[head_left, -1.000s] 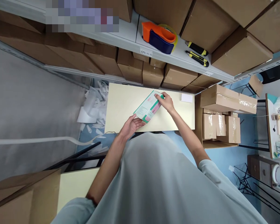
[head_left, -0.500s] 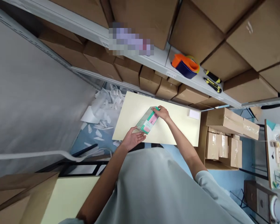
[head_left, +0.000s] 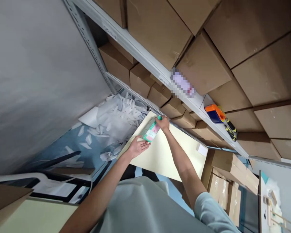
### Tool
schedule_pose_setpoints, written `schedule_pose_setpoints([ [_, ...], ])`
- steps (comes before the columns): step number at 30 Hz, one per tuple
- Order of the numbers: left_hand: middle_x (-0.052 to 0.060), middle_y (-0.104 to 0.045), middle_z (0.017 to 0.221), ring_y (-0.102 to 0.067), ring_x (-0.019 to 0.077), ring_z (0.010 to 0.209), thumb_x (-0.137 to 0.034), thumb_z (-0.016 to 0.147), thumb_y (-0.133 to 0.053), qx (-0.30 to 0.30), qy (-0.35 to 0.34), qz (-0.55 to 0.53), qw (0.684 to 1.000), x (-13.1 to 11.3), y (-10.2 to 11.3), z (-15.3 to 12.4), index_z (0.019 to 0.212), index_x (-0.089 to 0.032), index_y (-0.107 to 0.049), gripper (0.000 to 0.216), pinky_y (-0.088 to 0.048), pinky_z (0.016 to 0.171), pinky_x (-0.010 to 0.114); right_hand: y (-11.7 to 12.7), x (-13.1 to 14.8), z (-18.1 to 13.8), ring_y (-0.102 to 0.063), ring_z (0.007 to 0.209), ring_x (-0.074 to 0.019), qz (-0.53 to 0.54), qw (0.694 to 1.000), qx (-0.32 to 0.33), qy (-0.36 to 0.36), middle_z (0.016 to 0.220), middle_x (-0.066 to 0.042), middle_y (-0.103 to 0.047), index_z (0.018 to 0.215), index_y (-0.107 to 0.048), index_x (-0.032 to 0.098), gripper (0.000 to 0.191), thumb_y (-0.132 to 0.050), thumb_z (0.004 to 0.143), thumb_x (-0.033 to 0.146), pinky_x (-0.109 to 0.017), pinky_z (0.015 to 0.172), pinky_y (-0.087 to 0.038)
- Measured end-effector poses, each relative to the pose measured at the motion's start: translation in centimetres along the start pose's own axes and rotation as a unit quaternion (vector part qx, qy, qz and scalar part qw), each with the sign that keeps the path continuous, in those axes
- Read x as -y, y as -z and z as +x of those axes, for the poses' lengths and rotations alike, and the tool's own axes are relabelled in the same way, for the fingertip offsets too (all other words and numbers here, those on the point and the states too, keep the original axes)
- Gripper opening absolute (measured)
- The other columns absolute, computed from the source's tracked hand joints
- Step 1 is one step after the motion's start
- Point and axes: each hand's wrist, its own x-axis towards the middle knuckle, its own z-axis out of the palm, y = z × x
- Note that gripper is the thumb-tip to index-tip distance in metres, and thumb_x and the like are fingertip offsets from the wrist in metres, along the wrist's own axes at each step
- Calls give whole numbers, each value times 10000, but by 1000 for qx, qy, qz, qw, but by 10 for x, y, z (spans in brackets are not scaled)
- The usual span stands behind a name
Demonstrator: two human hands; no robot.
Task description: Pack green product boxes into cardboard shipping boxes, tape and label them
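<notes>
My right hand (head_left: 163,123) is closed around the upper end of a slim box (head_left: 150,130) with a clear or grey side, green edges, a pink front and a white label. The box is tilted over a pale yellow tabletop (head_left: 174,154). At its lower left corner is my left hand (head_left: 137,147), palm turned up and fingers stretched out, the thumb against the box. What lies inside the box cannot be made out.
Shelves packed with cardboard boxes (head_left: 157,29) rise ahead. An orange and blue tape dispenser (head_left: 214,113) and yellow-black utility knives (head_left: 230,132) lie on the shelf edge. White scraps (head_left: 121,113) cover the floor left. A small white box (head_left: 202,149) sits on the table's right.
The camera view has tilted and swung left, so shelf and table appear turned. Both hands stay at the box, which has shifted only slightly in view.
</notes>
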Motion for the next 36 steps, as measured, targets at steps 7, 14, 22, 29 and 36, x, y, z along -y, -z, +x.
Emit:
schedule_pose_setpoints([
  [7,178,-784,968,-819,287,883,-353,1044,-598,10,-16,-43,999,-2,0,16,1274,-94,-710,364,-663,891,372,-10,23,14,-738,1316,-345,-45,999,-3,6,1442,-217,-716,1359,-709,172,482,-685,1036,529,-417,1157,-547],
  [14,189,-813,1128,-835,294,955,-270,1001,-676,18,-64,-55,996,11,13,-5,1154,-166,-725,192,-648,948,408,3,18,-23,-734,1342,-368,-29,998,-31,39,1462,-284,-698,1402,-657,105,480,-703,1005,372,-460,1153,-564],
  [22,146,-802,1096,-833,260,940,-173,946,-703,-14,-218,-137,966,33,62,-78,1111,-198,-720,168,-647,989,397,3,-28,-128,-792,1222,-320,70,974,-29,212,1384,-239,-774,1298,-728,142,463,-640,969,456,-436,1020,-662],
  [29,158,-813,1073,-826,291,1037,-120,909,-701,-64,-379,-234,893,100,134,-179,980,-205,-689,111,-647,1032,402,-37,-73,-211,-811,1217,-358,259,897,126,334,1324,-203,-818,1177,-786,228,516,-654,909,649,-493,1000,-692],
  [36,122,-820,1077,-824,251,1008,-166,889,-705,-132,-502,-332,788,233,199,-281,910,-214,-661,69,-651,1039,397,-52,-53,-294,-817,1187,-367,272,817,288,419,1235,-177,-852,1129,-826,226,599,-761,870,762,-506,1029,-676],
])
